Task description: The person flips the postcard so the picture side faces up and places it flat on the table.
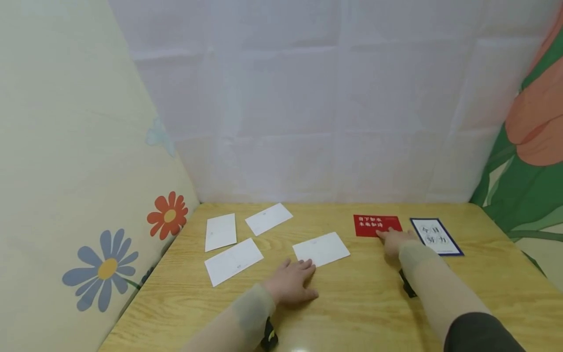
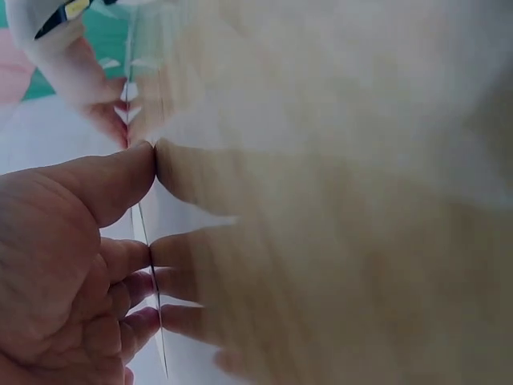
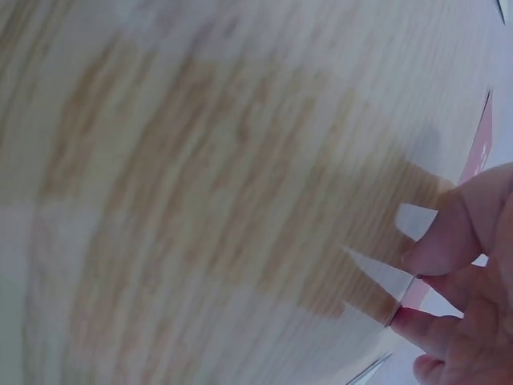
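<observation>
My left hand (image 1: 290, 283) rests on the table with its fingers stretched forward, the fingertips at the near edge of a white card (image 1: 327, 247). In the left wrist view, thumb and fingertips of the left hand (image 2: 72, 265) press down on a thin edge. Farther right, my right hand (image 1: 393, 241) touches the near edge of a red card (image 1: 374, 224) with white writing. The right wrist view has the red card (image 3: 478, 148) seen edge-on beyond the right hand (image 3: 469, 281). Beside that hand lies a blue-bordered card (image 1: 433, 234) with dark writing.
Three more white cards lie to the left: an upper one (image 1: 221, 232), a lower one (image 1: 234, 261) and one toward the back (image 1: 269, 218). The wooden table (image 1: 176, 303) meets a white cloth (image 1: 281, 122) at its far edge. Flowered cloths hang at both sides.
</observation>
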{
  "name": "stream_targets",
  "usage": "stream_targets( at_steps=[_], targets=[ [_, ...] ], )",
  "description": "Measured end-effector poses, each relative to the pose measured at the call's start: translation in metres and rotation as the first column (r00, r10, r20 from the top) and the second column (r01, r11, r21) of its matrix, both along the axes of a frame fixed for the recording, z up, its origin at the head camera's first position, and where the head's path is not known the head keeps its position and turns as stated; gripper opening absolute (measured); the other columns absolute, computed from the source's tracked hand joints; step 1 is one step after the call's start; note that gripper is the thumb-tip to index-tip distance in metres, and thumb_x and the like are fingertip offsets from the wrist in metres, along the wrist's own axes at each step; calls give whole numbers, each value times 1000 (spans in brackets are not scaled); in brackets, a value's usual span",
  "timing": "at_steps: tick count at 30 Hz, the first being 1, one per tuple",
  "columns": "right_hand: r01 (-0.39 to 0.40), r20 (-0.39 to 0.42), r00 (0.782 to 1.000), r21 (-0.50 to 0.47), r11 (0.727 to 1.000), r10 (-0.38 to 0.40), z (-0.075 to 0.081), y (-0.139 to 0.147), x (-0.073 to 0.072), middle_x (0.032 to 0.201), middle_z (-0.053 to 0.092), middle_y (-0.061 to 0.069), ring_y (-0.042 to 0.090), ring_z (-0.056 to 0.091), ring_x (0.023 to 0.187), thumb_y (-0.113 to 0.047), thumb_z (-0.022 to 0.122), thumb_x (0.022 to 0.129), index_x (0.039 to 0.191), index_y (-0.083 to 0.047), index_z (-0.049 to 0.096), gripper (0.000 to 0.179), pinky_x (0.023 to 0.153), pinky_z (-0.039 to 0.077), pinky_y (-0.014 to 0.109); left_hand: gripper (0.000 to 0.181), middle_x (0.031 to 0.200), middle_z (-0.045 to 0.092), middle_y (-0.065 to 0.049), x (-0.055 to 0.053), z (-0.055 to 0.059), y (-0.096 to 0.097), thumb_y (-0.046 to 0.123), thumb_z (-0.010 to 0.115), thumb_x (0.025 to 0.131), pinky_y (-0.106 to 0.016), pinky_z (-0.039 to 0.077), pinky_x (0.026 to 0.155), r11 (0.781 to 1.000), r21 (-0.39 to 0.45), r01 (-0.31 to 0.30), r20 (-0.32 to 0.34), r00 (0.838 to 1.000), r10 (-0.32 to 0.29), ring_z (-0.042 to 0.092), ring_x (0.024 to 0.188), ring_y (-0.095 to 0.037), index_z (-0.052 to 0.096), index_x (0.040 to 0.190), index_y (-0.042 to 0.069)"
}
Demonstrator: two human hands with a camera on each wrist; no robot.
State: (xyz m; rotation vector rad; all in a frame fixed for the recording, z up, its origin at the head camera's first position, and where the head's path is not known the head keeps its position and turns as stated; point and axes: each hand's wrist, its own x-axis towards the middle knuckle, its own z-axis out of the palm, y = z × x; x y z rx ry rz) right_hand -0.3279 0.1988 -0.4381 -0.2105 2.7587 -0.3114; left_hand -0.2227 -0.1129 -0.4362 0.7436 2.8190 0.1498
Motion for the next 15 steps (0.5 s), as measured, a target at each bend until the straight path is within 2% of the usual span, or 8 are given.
stream_targets(
  at_steps=[9, 15],
  targets=[
    [-4, -40, 999, 19, 1000, 5, -6, -1, -2, 152, 19, 30, 53, 21, 136, 4, 50, 81, 149, -10, 35, 72, 109, 5, 65, 71, 153, 34, 0, 18, 4, -5, 57, 55, 90, -47, 15, 115, 994, 4, 114, 43, 993, -114, 31, 140, -21, 42, 146, 15],
    [9, -64, 998, 19, 1000, -8, -11, -1, 1, 152, 18, 32, 57, 15, 134, 3, 47, 83, 150, -9, 33, 70, 109, 9, 64, 70, 153, 33, 0, 24, 6, -10, 55, 54, 91, -48, 15, 115, 981, 17, 195, 59, 979, -195, 30, 140, -18, 41, 147, 14]
  ],
)
